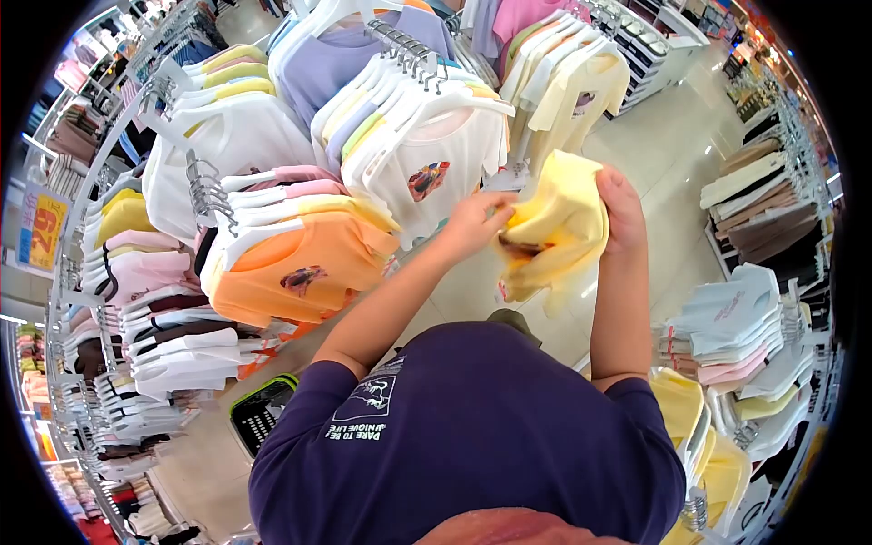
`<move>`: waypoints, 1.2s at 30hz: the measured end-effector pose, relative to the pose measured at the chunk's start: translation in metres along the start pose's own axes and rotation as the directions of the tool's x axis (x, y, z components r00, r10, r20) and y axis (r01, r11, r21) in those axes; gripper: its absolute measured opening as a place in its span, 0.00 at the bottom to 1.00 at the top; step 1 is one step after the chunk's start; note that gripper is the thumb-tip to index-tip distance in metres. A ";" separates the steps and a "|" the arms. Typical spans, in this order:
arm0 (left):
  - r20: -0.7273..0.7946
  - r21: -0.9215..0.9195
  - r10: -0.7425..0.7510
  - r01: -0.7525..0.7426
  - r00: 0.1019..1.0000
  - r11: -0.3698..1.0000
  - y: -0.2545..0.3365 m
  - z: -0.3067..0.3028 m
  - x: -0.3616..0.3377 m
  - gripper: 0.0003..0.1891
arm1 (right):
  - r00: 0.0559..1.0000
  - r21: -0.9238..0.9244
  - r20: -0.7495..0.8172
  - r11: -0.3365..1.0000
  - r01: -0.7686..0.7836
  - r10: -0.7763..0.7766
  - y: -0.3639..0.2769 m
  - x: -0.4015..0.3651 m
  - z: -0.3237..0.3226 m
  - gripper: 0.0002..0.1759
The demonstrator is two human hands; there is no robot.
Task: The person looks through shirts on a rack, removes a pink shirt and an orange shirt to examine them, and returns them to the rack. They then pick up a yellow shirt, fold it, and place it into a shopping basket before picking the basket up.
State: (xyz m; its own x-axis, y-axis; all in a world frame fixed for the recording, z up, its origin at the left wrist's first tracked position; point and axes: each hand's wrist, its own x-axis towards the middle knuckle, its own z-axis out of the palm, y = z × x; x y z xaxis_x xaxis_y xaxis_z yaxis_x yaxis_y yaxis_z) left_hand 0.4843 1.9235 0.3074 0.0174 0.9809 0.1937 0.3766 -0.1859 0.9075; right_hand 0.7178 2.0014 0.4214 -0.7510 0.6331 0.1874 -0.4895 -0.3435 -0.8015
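A crumpled yellow shirt with a dark print hangs in the air in front of my chest. My left hand holds its right side, fingers curled behind the cloth. At its left edge my right hand pinches the fabric with thumb and fingers bent. Just left of my right hand, white shirts with a colourful print hang on white hangers. An orange shirt with a dark print fronts another hanging row, below and to the left.
Pale yellow shirts hang beyond the held one. More clothes racks line the left and right sides. A black and green basket stands on the floor at lower left. A yellow price sign is at far left.
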 end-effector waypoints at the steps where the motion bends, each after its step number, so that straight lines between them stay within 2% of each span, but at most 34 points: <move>1: 0.049 0.065 -0.039 0.035 0.998 0.997 -0.011 0.004 0.002 0.12 | 1.000 0.002 0.011 1.000 -0.003 0.003 0.000 -0.002 -0.003 0.22; 4: -0.005 0.304 -0.051 0.050 0.999 0.952 -0.041 0.012 0.002 0.09 | 1.000 0.003 0.018 1.000 -0.008 0.008 -0.002 -0.004 -0.019 0.21; 7: -0.186 0.121 -0.149 0.173 0.971 0.977 -0.053 0.008 -0.008 0.10 | 0.996 0.048 0.089 0.998 -0.028 0.024 -0.006 0.008 -0.043 0.21; 8: -0.183 0.084 -0.284 0.302 0.941 0.949 -0.053 0.001 -0.011 0.08 | 0.996 0.009 0.075 0.998 -0.057 0.056 -0.007 0.012 -0.049 0.21; 9: -0.184 -0.098 -0.374 0.361 0.909 0.927 -0.054 -0.007 -0.014 0.08 | 0.994 -0.030 0.063 0.996 -0.082 0.084 -0.010 0.018 -0.054 0.21; 11: -0.137 -0.439 -0.534 0.433 0.834 0.788 -0.056 -0.022 -0.022 0.09 | 0.989 -0.150 0.065 0.981 -0.124 0.135 -0.013 0.034 -0.071 0.21; 14: -0.078 -0.806 -0.640 0.329 0.765 0.491 -0.032 -0.037 -0.033 0.12 | 0.974 -0.375 0.061 0.909 -0.182 0.220 -0.011 0.049 -0.105 0.19; 17: 0.031 -0.866 -0.645 0.343 0.763 0.364 -0.033 -0.044 -0.048 0.13 | 0.959 -0.570 -0.007 0.787 -0.236 0.283 -0.001 0.062 -0.147 0.17; 18: 0.030 -0.870 -0.700 0.363 0.714 0.333 -0.015 -0.042 -0.047 0.12 | 0.954 -0.538 -0.039 0.799 -0.270 0.296 0.004 0.066 -0.154 0.16; 21: 0.064 -0.854 -0.689 0.396 0.722 0.337 -0.006 -0.033 -0.056 0.11 | 0.922 -0.554 -0.019 0.763 -0.333 0.388 0.019 0.083 -0.190 0.16; 24: 0.011 -0.748 -0.666 0.448 0.746 0.490 0.005 -0.025 -0.056 0.09 | 0.870 -0.681 0.099 0.670 -0.295 0.484 0.030 0.111 -0.211 0.17; 25: -0.007 -0.709 -0.662 0.463 0.750 0.532 0.007 -0.022 -0.056 0.09 | 0.869 -0.643 0.137 0.710 -0.287 0.475 0.030 0.118 -0.212 0.16; 26: -0.067 -0.676 -0.677 0.466 0.733 0.571 0.005 -0.020 -0.058 0.08 | 0.868 -0.603 0.174 0.747 -0.280 0.465 0.028 0.124 -0.211 0.16; 29: -0.307 -0.811 -0.758 0.260 0.575 0.525 0.005 -0.019 -0.057 0.07 | 0.897 -0.427 0.251 0.873 -0.235 0.364 0.026 0.140 -0.211 0.15; 30: -0.318 -0.812 -0.765 0.255 0.560 0.525 0.006 -0.017 -0.059 0.06 | 0.912 -0.355 0.261 0.910 -0.214 0.316 0.025 0.143 -0.211 0.15; 33: -0.343 -0.809 -0.772 0.251 0.534 0.532 0.007 -0.017 -0.063 0.04 | 0.848 -0.500 0.383 0.854 -0.142 0.365 0.020 0.159 -0.210 0.15; 34: -0.323 -0.771 -0.760 0.309 0.564 0.557 0.008 -0.015 -0.062 0.04 | 0.827 -0.543 0.393 0.827 -0.143 0.402 0.020 0.163 -0.211 0.14; 36: -0.319 -0.768 -0.736 0.292 0.597 0.570 0.012 -0.010 -0.058 0.04 | 0.781 -0.627 0.407 0.766 -0.138 0.474 0.022 0.171 -0.215 0.13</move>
State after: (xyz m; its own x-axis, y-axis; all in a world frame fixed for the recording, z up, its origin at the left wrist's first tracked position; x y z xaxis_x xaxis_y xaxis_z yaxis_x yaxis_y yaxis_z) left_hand 0.4784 1.8637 0.3106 -0.5624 0.7040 -0.4336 -0.4922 0.1363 0.8598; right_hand 0.6736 2.2510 0.3137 -0.9988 0.0488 -0.0022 0.0063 0.0845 -0.9964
